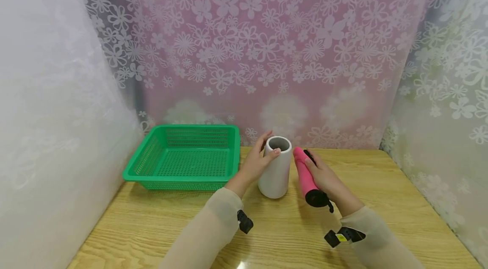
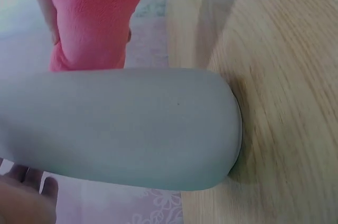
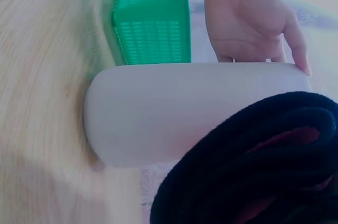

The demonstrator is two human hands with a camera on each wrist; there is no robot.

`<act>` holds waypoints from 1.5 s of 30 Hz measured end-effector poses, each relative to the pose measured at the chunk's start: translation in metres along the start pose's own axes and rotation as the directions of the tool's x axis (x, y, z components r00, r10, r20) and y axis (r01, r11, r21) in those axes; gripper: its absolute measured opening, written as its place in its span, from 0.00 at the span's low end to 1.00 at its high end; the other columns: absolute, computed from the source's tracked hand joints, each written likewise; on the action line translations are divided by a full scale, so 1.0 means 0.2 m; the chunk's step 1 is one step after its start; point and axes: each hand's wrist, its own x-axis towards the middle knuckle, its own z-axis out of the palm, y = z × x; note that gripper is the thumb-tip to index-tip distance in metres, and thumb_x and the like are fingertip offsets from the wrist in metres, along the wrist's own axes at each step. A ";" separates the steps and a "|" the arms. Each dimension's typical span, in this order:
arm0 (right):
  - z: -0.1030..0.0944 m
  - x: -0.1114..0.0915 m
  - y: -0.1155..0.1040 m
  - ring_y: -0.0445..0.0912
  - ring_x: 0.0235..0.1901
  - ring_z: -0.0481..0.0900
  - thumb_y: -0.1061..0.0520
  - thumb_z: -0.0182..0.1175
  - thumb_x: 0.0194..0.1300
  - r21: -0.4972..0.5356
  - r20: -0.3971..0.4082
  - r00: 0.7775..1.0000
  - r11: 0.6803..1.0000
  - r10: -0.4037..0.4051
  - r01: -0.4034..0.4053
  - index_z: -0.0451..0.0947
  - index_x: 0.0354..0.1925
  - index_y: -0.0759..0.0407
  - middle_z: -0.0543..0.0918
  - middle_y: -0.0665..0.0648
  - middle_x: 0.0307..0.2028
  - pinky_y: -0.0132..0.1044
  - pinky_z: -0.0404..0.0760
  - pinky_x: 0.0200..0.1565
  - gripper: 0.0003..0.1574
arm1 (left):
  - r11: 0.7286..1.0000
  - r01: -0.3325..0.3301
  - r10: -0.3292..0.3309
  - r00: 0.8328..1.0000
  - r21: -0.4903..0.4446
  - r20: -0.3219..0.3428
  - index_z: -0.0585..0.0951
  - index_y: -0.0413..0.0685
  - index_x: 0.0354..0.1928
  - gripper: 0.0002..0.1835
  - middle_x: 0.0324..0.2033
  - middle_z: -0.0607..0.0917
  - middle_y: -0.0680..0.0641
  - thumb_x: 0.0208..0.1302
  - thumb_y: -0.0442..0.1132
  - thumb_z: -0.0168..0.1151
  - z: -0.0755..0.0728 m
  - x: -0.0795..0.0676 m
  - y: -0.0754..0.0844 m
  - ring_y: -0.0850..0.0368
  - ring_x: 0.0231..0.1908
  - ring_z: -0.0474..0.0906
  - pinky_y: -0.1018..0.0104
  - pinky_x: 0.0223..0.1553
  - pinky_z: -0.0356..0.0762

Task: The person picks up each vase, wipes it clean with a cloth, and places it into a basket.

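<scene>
While white vase (image 1: pixel 273 180) stood upright on table (image 1: pixel 274 239), left hand (image 1: pixel 254 166) pinched its top, right hand (image 1: pixel 324 178) curled fingers round pink roll (image 1: pixel 306 177) alongside. Only right wrist view resolved roll's dark folds (image 3: pixel 232 139); only head view showed vase's mouth (image 1: pixel 279 144).

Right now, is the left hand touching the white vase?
Touching. The head view shows it: the thumb of the left hand lies over the near rim of the white vase, with no gap visible between them.
</scene>
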 end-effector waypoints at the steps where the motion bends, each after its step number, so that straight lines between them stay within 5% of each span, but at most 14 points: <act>1: 0.00 0.00 -0.01 0.69 0.71 0.52 0.38 0.34 0.81 -0.004 -0.003 1.000 1.000 -0.008 0.008 0.35 0.81 0.56 0.46 0.75 0.75 0.67 0.53 0.67 0.43 | 0.999 -0.013 0.014 0.999 0.032 -0.029 0.61 0.58 0.77 0.36 0.71 0.69 0.49 0.71 0.49 0.62 0.01 -0.01 0.01 0.53 0.71 0.62 0.46 0.70 0.60; 6: -0.03 -0.01 -0.03 0.69 0.68 0.56 0.38 0.34 0.81 0.008 -0.011 0.999 0.999 -0.035 0.035 0.33 0.81 0.55 0.46 0.75 0.75 0.67 0.56 0.65 0.43 | 0.970 -0.021 0.060 0.986 0.241 -0.156 0.64 0.56 0.75 0.39 0.67 0.73 0.51 0.66 0.60 0.64 0.04 -0.04 0.06 0.54 0.65 0.69 0.48 0.64 0.69; 12: -0.04 -0.03 -0.05 0.65 0.59 0.67 0.37 0.34 0.80 0.022 -0.019 0.999 0.999 -0.044 0.045 0.31 0.81 0.53 0.52 0.76 0.72 0.57 0.69 0.56 0.44 | 0.868 0.046 0.093 0.963 0.495 -0.253 0.67 0.54 0.72 0.45 0.61 0.76 0.50 0.58 0.68 0.66 0.12 -0.04 0.11 0.52 0.59 0.71 0.52 0.56 0.75; 16: -0.04 -0.04 -0.05 0.62 0.56 0.70 0.37 0.35 0.80 0.028 -0.025 0.999 0.999 -0.035 0.035 0.32 0.81 0.51 0.55 0.74 0.71 0.50 0.73 0.51 0.44 | 0.822 0.103 0.089 0.948 0.560 -0.305 0.70 0.52 0.69 0.45 0.57 0.77 0.50 0.55 0.70 0.66 0.17 -0.04 0.12 0.52 0.57 0.72 0.52 0.56 0.73; 20: -0.04 -0.04 -0.05 0.63 0.56 0.69 0.38 0.34 0.80 0.022 -0.039 0.998 0.998 -0.057 0.058 0.33 0.81 0.53 0.54 0.76 0.71 0.52 0.72 0.53 0.44 | 0.805 0.131 0.082 0.941 0.578 -0.328 0.73 0.51 0.64 0.41 0.54 0.79 0.50 0.56 0.69 0.67 0.18 -0.03 0.13 0.52 0.56 0.72 0.53 0.55 0.73; 28: -0.02 -0.04 -0.06 0.66 0.62 0.65 0.39 0.34 0.81 0.026 -0.072 0.992 0.994 -0.100 0.102 0.33 0.81 0.53 0.52 0.75 0.73 0.62 0.65 0.61 0.43 | 0.815 0.129 0.063 0.949 0.565 -0.308 0.74 0.50 0.64 0.39 0.53 0.79 0.48 0.58 0.66 0.68 0.15 -0.03 0.13 0.51 0.55 0.72 0.53 0.55 0.73; 36: -0.01 -0.06 -0.09 0.65 0.60 0.67 0.39 0.35 0.81 0.037 -0.096 0.984 0.988 -0.147 0.152 0.33 0.81 0.51 0.53 0.75 0.72 0.60 0.67 0.59 0.42 | 0.832 0.118 0.012 0.973 0.542 -0.231 0.72 0.51 0.67 0.39 0.56 0.78 0.49 0.59 0.64 0.68 0.09 -0.02 0.13 0.52 0.56 0.72 0.53 0.54 0.75; 45: 0.02 -0.06 -0.10 0.66 0.61 0.66 0.43 0.37 0.82 0.030 -0.164 0.957 0.969 -0.239 0.247 0.35 0.81 0.50 0.53 0.74 0.73 0.65 0.64 0.61 0.40 | 0.901 0.096 -0.049 0.991 0.422 -0.122 0.71 0.53 0.69 0.39 0.59 0.77 0.50 0.60 0.60 0.70 0.02 0.01 0.12 0.52 0.60 0.70 0.52 0.55 0.76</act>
